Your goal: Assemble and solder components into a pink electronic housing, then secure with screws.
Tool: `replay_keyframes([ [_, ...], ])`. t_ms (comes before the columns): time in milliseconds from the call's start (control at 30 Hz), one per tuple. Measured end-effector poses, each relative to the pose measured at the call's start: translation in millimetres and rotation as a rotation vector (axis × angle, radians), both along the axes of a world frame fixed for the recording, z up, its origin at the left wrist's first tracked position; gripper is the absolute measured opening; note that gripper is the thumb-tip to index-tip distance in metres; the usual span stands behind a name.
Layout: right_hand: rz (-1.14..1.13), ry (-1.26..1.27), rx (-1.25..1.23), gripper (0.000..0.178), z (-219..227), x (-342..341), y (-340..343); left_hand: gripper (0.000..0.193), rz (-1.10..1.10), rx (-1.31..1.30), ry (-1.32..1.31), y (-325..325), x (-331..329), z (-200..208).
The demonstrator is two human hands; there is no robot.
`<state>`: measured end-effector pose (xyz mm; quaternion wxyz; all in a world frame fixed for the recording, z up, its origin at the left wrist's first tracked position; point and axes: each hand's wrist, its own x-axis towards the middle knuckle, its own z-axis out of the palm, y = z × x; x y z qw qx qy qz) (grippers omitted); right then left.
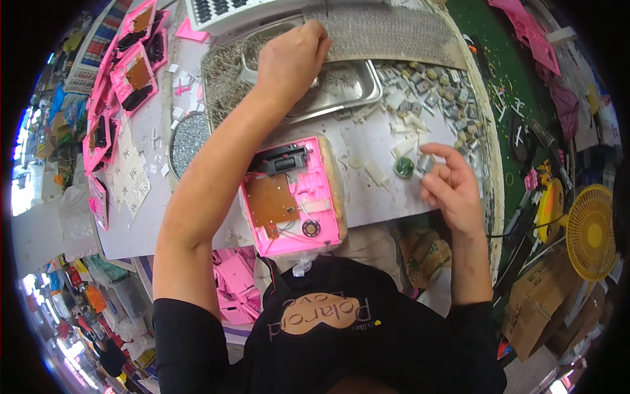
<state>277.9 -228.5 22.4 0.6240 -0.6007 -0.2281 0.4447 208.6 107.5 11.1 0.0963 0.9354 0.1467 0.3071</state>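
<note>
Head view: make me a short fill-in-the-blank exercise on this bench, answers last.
1. The hand over the metal tray is the person's ____ one.
2. The right hand is beside a round ____ disc.
3. The open housing at the picture's centre is ____.
4. The caged fan is ____.

Missing words: left; green; pink; yellow.

At near centre, open side up and slightly askew: pink plastic housing (325,187), brown circuit board (270,202) and round black speaker (311,228) exposed inside. Farther right, pinched: small silvery motor (426,163).
</note>
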Motion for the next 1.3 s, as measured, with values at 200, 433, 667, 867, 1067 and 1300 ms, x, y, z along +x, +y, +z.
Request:
replay_keyframes([
  [200, 0.217, -0.702, -0.339, 0.036, 7.6, 20.0, 9.4, 0.009, -0.290, -0.191, -0.164, -56.4, -58.0, 44.8],
  [433, 0.463, -0.987, -0.444, 0.033, 10.2, 29.8, 27.0, 0.011, -0.194, -1.093, 0.128, -111.6, -169.6, 57.6],
  [667, 0.519, -1.187, -0.392, 0.034, 7.5, 28.2, 31.8, 0.014, -0.270, -1.006, -0.018, -133.4, -197.6, 45.6],
  [867, 0.299, -0.210, -0.185, 0.037, 27.9, -19.4, 32.0, 0.014, -0.238, -1.215, -0.038, -150.2, -204.1, 33.0],
  [1067, 0.381, 0.339, -0.024, 0.045, 17.1, -84.6, 54.8, 0.032, -0.187, -1.281, -0.073, -155.6, -203.8, 23.7],
  [1300, 0.439, 0.371, -0.031, 0.043, 11.1, -86.9, 65.0, 0.035, -0.173, -1.281, -0.142, -155.6, -204.8, 18.0],
])
